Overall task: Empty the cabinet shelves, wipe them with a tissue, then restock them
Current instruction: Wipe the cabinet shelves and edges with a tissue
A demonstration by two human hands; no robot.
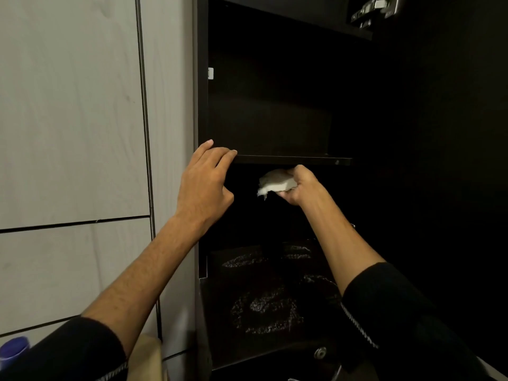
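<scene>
White crumpled tissue wad (276, 184) clenched in right hand (298, 185) beneath dark flat cabinet shelf (294, 160); left hand (204, 185), fingers straight, rests on shelf edge. Pale wood-grain panel (71, 111) adjoins left.

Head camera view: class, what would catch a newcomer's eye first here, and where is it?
First, the white tissue, bright against the dark cabinet, gripped in the right hand just under the middle shelf. Next, the left hand, fingers resting on that shelf's front edge at its left end. Left of the cabinet stand pale wood-grain panels.
</scene>
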